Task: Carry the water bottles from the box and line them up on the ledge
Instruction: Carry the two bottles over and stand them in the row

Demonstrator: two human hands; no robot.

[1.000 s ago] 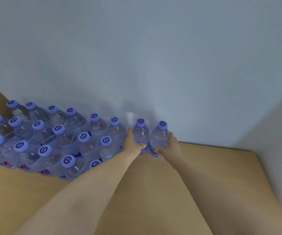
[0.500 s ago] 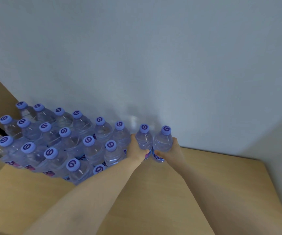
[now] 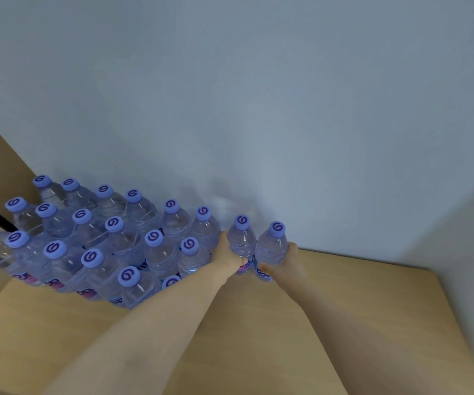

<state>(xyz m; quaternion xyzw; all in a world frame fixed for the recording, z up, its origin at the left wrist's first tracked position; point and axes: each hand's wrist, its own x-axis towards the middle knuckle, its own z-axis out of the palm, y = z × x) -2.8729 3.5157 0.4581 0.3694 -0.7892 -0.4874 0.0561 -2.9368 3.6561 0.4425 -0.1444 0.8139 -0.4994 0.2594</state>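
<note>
Head view: two bare forearms reach forward to the wooden ledge (image 3: pixel 344 295) against a pale wall (image 3: pixel 287 109).
Left hand (image 3: pixel 230 256): curled round the lower body of one clear water bottle (image 3: pixel 241 243), thumb side toward the camera.
Right hand (image 3: pixel 285 262): wrapped round a second water bottle (image 3: pixel 271 250), its fingers (image 3: pixel 292 248) showing at the far side.
Where the held bottles are: upright, side by side and almost touching, at the right end of the back row near the wall; whether their bases rest on the ledge I cannot tell.
Rest of the bottles: a packed block of blue-capped bottles (image 3: pixel 110 238) stands in rows to the left, just beside the left hand.
Handling: full, so probably moderately heavy; thin plastic walls likely give under a squeeze and feel smooth.
Best hold: around the mid-body or ribbed waist, kept upright.
</note>
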